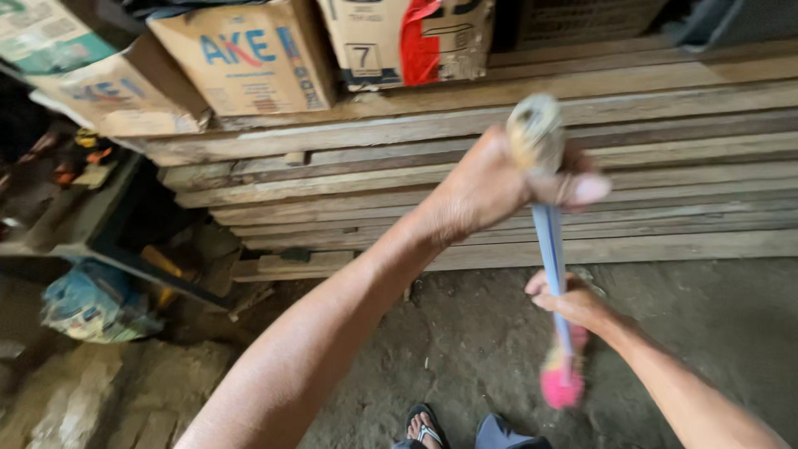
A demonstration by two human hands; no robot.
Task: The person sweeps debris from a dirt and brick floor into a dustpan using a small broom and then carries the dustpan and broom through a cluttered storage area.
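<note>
A person's left hand (490, 179) grips the top of a blue-handled broom (550, 241), the right hand (569, 301) clasping it lower, above the dirt floor (465, 333). Behind, closed cardboard boxes (249, 58), contents unseen, sit atop stacked planks (665, 166).

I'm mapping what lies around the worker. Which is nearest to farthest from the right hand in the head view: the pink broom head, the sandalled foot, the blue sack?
From the right hand:
1. Pink broom head, just below it.
2. Sandalled foot, lower left on the ground.
3. Blue sack, far left under the shelf.
</note>
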